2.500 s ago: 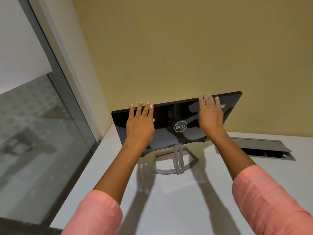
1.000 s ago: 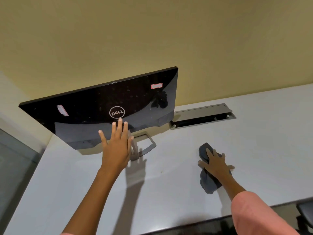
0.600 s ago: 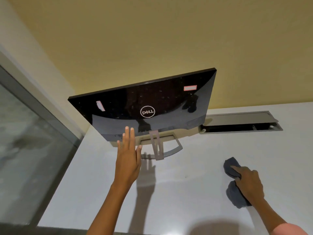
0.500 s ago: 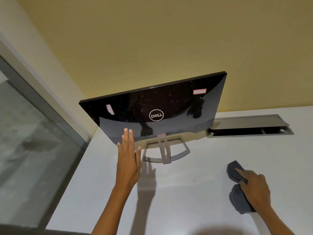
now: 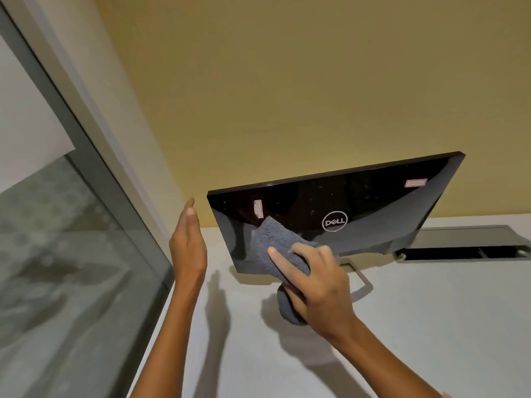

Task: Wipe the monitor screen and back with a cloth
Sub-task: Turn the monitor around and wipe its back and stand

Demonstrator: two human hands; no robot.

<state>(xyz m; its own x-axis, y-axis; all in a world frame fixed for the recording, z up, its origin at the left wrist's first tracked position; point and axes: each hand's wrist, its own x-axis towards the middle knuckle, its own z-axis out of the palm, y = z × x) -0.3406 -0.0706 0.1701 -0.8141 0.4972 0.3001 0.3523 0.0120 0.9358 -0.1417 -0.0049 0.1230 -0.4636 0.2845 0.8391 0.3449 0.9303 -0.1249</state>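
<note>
Glossy black plastic fills the right centre of the frame: the monitor (image 5: 359, 208) stands on a white desk (image 5: 416, 326) with its back to the camera, a round logo at mid-panel and two small stickers, one near the upper right corner and one near the left edge. The right hand (image 5: 319, 285) grips a grey cloth (image 5: 273, 245), fingers curled round the bunched fabric with the index finger stretched along it, and holds the cloth's upper flap against the lower left part of the monitor's back. The left hand (image 5: 188, 239) is raised edge-on just left of the monitor, fingers straight and together, not touching it. Grey stand (image 5: 363, 285) legs show below the panel. A recessed cable tray (image 5: 465, 245) lies at right, a glass partition (image 5: 66, 268) at left.
</note>
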